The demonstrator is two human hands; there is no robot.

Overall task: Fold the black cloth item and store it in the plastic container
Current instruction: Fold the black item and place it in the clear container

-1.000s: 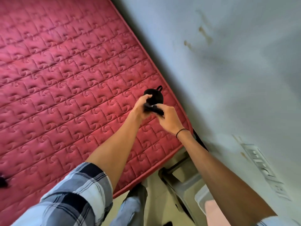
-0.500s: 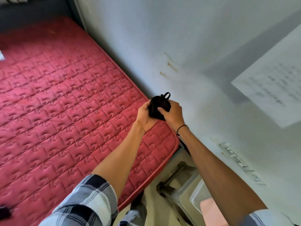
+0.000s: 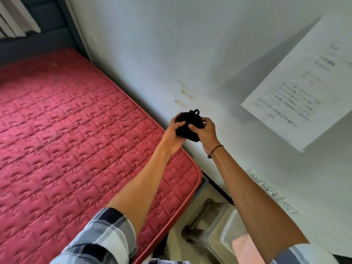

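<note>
Black cloth (image 3: 188,126) already bundled small, clasped by left hand (image 3: 174,135) and right hand (image 3: 206,133), both grips closed on it. Left: carry down into plastic container (image 3: 226,237) below, not yet reached.

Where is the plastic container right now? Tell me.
The plastic container sits at the bottom right of the head view, low beside the foot corner of the red mattress, under the right forearm and below the wall.
</note>
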